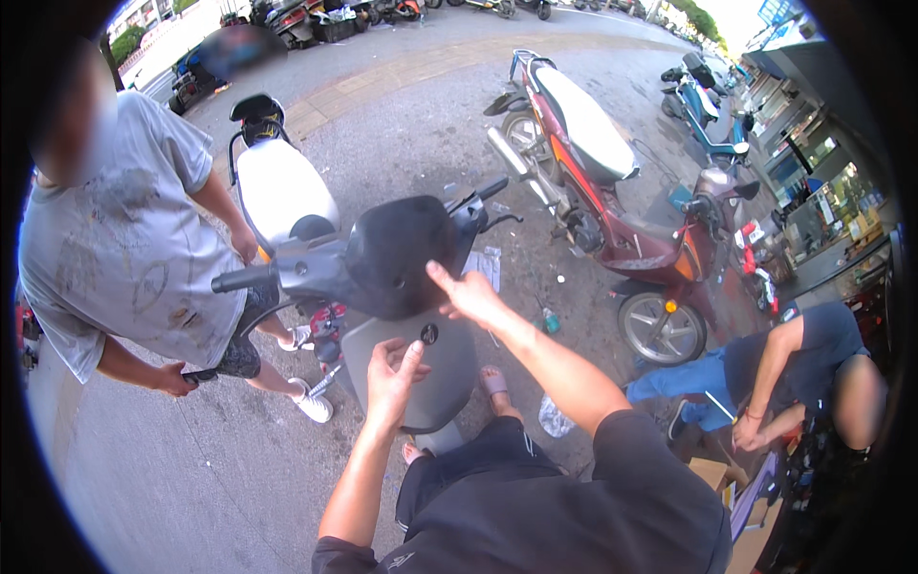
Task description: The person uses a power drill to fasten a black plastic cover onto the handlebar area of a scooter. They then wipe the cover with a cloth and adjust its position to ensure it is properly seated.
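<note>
An electric scooter stands before me, its grey front panel [412, 366] facing me and bearing a small round dark badge [429, 333]. Above the panel is the black headlight cowl [401, 255], with a handlebar grip [244, 278] at the left and another grip [493, 189] at the right. My left hand [391, 377], fingers apart and holding nothing, is over the front panel just below the badge. My right hand [470, 294] is at the lower right of the cowl, thumb extended and fingers partly curled, with nothing seen in it. Whether it touches the cowl is unclear.
At the left stands a person [143, 244] holding a dark object. A maroon motorcycle [602, 208] is parked at the right. Below it another person [774, 387] bends forward with a thin tool. A green bottle [550, 320] and a clear plastic bag [556, 416] lie on the pavement.
</note>
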Tool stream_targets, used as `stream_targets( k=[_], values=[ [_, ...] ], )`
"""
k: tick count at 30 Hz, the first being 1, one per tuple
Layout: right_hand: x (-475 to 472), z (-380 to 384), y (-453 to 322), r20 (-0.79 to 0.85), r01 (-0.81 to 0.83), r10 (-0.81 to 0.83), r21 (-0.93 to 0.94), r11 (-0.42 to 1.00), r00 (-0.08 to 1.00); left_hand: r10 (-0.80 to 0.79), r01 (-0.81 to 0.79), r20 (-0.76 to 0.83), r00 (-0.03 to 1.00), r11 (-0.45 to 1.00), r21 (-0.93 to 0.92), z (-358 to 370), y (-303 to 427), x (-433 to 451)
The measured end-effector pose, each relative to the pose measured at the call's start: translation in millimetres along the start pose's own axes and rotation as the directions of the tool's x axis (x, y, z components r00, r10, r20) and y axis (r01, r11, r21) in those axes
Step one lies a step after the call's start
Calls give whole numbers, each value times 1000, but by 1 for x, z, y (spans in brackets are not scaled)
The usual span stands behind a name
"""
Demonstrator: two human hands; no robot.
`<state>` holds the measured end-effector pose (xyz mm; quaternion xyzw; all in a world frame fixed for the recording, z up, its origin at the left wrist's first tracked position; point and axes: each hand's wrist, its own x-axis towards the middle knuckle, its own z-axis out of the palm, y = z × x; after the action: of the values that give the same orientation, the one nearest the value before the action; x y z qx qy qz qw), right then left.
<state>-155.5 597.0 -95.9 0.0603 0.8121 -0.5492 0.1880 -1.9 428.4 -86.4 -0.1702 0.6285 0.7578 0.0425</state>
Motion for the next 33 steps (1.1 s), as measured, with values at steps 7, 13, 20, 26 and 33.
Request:
stream_targets(
  k=[7, 13, 20, 26, 33],
  values=[
    [23, -48, -1, 397, 340, -291, -57, 939, 870, -109, 83, -382, 918, 993, -84, 75, 2, 56],
    [142, -281, -153, 368, 619, -499, -436, 653, 785, -152, 7, -562, 813, 968, -252, 81, -16, 60],
    [263, -516, -337, -332, 636, -745, -388, 667, 578, -107, -25, -650, 752, 981, -190, 93, -20, 66],
    [308, -523, -332, -24, 533, -836, -760, 371, 548, -98, -59, -658, 747, 975, -213, 94, -33, 80],
    [219, -321, -127, 255, 643, -593, -389, 660, 764, -82, -86, -693, 716, 975, -205, 101, -30, 77]
  ],
)
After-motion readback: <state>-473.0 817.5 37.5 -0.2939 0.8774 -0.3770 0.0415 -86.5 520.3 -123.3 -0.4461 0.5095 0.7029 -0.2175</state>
